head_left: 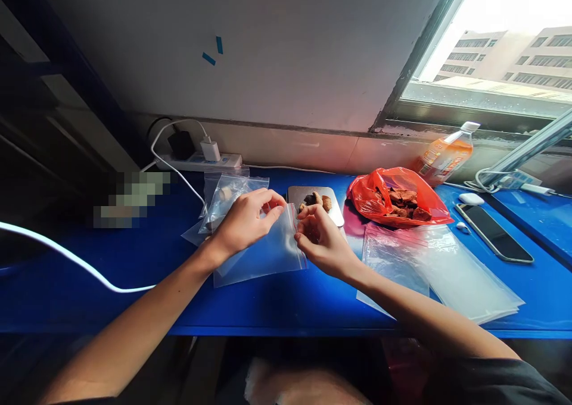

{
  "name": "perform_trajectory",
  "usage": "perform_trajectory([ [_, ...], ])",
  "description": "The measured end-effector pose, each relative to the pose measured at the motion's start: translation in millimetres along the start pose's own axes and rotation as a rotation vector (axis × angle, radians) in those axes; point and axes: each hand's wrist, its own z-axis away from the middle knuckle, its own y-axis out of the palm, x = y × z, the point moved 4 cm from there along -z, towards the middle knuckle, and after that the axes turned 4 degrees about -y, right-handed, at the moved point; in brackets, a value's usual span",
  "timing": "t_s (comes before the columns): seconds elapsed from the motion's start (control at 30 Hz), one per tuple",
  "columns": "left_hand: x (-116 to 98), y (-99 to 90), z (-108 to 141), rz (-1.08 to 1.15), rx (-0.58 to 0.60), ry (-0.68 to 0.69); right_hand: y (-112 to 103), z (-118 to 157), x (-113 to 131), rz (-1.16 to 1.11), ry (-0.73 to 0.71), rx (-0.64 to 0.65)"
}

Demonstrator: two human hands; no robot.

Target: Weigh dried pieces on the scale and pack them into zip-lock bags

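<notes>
A clear zip-lock bag point(268, 256) lies flat on the blue table between my hands, its red-striped zip edge on the right. My left hand point(250, 217) comes over the bag from the left, thumb and index finger closed in a pinch at the upper zip edge. At the middle of that edge, the curled fingers of my right hand point(325, 241) grip the bag from the other side. Just behind my right hand is a small silver scale point(336, 213) with several brown and dark dried chunks point(316, 201) on it; my fingers partly cover it.
An open red plastic bag point(370, 196) holds reddish-brown pieces point(404, 199). Clear bags point(465, 274) are stacked at right, near a phone point(495, 232) and earbud case point(471, 199). An orange drink bottle point(447, 152) leans by the wall. Filled bags point(241, 184) and a power strip point(230, 161) are at left.
</notes>
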Motion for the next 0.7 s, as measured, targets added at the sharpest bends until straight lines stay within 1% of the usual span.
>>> perform_trajectory([
  [0.17,2.2,1.3,-3.7,0.001,0.021,0.002,0.8,-1.9,-2.1,0.104,0.018,-0.03],
  [0.33,5.4,1.5,-4.9,0.028,0.013,0.004,-0.1,0.0,-3.9,0.104,0.074,-0.051],
  [0.4,7.9,1.9,-3.2,0.036,0.008,-0.007,1.1,1.5,-4.1,0.107,0.096,-0.026],
  [0.5,11.2,2.1,1.6,0.046,0.011,-0.019,4.0,3.6,-1.7,0.152,0.1,0.049],
  [0.53,11.8,1.8,3.5,0.054,0.014,-0.021,4.5,4.1,-0.2,0.18,0.081,0.07],
  [0.6,12.0,0.7,7.0,0.076,0.02,-0.024,4.4,4.8,3.3,0.258,0.0,0.087],
  [0.7,12.0,-0.1,10.7,0.099,0.035,-0.038,3.0,6.5,6.3,0.412,-0.154,0.054],
])
